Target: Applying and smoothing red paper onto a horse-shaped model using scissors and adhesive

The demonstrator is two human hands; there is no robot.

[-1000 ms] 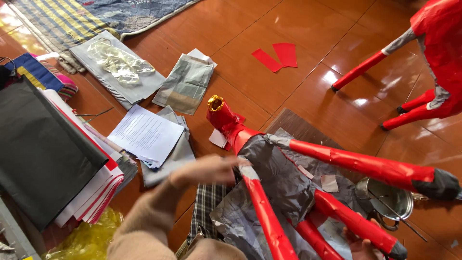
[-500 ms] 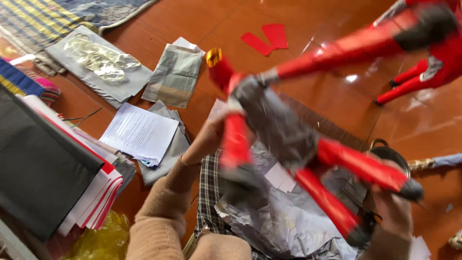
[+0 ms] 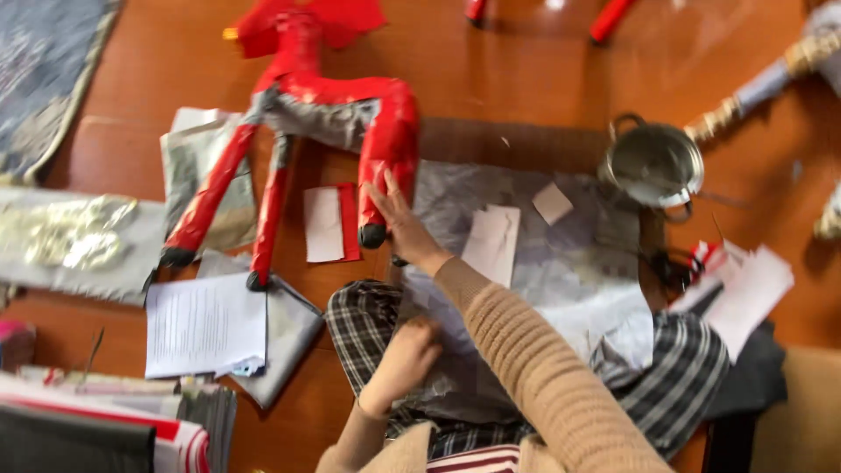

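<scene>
Two hands in view. Right hand (image 3: 405, 229) reaches fwd, fingers straight and close together, flat, tips touching the lower end of one red leg of the paper horse (image 3: 328, 109). Left hand (image 3: 405, 357) sits lower, near the lap, fingers curled on crumpled grey paper (image 3: 561, 254); can't tell if it pinches anything.

Horse lies on the wooden floor (image 3: 491, 70) just above and left of the right hand: red wrapped body w/ a grey unwrapped patch on the belly, legs w/ black tips splayed down-left, head up top. A red-and-white card (image 3: 331, 223) lies btwn the legs, just left of the right hand. White paper scraps (image 3: 492, 241) lie right of it on the grey paper. Metal pot (image 3: 653, 162) further right. Printed sheets (image 3: 206, 326) lower left, plaid cloth (image 3: 368, 320) under the arms.

Vs 0.5 s ago: horse was up in the air, gripped in both hands, legs pointing right; now it's down on the floor, only the right hand touching it.
</scene>
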